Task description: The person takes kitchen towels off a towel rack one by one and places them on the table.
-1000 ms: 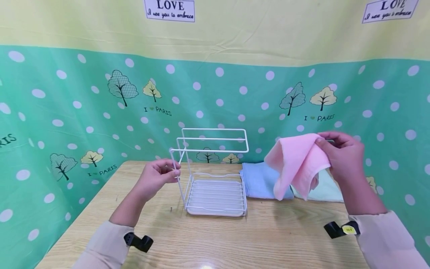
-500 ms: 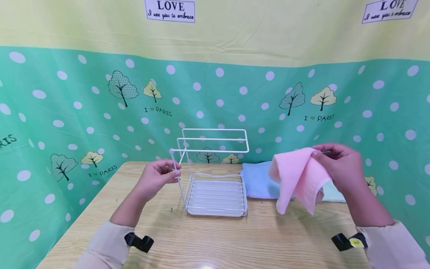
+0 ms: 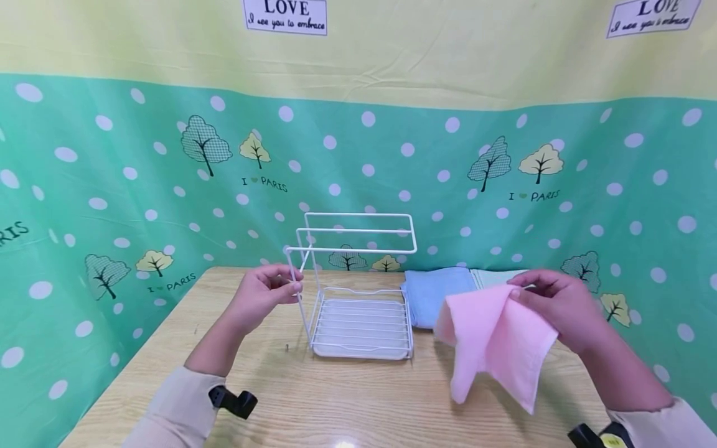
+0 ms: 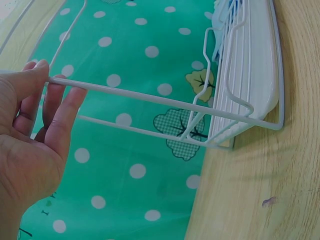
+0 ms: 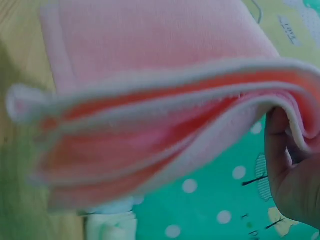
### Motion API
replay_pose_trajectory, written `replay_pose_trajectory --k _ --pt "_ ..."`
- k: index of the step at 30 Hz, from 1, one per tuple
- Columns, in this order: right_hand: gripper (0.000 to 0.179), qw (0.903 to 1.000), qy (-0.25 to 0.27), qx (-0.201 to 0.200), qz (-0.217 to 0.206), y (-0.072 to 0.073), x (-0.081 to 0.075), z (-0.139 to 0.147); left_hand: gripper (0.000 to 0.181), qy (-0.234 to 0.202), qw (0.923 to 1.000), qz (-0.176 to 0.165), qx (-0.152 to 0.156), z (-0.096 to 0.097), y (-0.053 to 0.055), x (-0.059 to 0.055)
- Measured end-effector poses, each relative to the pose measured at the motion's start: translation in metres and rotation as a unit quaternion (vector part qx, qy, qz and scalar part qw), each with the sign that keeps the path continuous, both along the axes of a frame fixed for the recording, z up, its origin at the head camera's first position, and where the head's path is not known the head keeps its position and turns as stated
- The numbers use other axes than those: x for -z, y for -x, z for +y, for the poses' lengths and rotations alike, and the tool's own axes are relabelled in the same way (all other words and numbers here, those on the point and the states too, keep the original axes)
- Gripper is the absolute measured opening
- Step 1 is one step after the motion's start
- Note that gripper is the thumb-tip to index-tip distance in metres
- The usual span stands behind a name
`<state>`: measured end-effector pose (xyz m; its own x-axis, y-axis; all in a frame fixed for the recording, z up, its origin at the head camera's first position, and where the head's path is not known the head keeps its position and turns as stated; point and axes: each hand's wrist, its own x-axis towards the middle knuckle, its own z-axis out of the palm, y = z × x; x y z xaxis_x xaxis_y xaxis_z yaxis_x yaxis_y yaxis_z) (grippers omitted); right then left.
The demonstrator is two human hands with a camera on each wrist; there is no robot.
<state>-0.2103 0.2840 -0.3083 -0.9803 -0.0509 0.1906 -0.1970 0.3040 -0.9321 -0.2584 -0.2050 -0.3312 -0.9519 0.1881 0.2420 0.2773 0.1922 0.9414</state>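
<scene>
A white wire rack (image 3: 358,251) stands on the table, with rails at the top and a slatted tray (image 3: 361,330) at its base. My left hand (image 3: 263,297) pinches the rack's left front upright between thumb and fingers; the left wrist view shows the same grip on the rod (image 4: 140,95). To the right of the rack, my right hand (image 3: 560,308) holds a pink towel (image 3: 493,342) by its upper edge. The towel hangs in folds above the table. In the right wrist view its layered edges (image 5: 150,135) fill much of the picture and partly hide the hand (image 5: 295,185).
A folded blue towel (image 3: 434,292) lies right of the rack, at the back of the table (image 3: 336,404). Beside it is a pale green towel (image 3: 495,275), partly covered by the pink one. A dotted green curtain (image 3: 364,149) hangs behind the table.
My right hand has lowered and come nearer with the pink towel, which now hangs more spread out. More of the blue and green towels shows. The left hand and rack stay put.
</scene>
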Motion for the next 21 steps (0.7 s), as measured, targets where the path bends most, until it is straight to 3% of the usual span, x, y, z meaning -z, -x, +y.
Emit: replay_pose_trajectory --k 4,8,14,17,21 --pt "0.011 0.9986 -0.014 -0.048 -0.019 0.007 0.018 0.008 0.02 0.002 1.0 0.0 0.0 0.0 -0.001 -0.001" --pt "0.017 0.9947 -0.098 -0.032 -0.001 0.016 0.032 0.016 0.019 0.003 1.0 0.001 -0.001 0.0 -0.002 0.0" --pt "0.01 0.9637 -0.258 -0.01 0.068 0.031 0.04 0.028 0.018 0.005 1.0 0.001 0.0 0.0 -0.002 0.001" --pt "0.007 0.9544 -0.289 -0.012 0.073 0.041 0.044 0.033 0.019 0.003 1.0 0.0 0.0 0.0 -0.002 0.001" --pt "0.009 0.9511 -0.303 -0.015 0.061 0.057 0.051 0.039 0.019 -0.001 1.0 -0.002 0.001 0.0 0.0 0.0"
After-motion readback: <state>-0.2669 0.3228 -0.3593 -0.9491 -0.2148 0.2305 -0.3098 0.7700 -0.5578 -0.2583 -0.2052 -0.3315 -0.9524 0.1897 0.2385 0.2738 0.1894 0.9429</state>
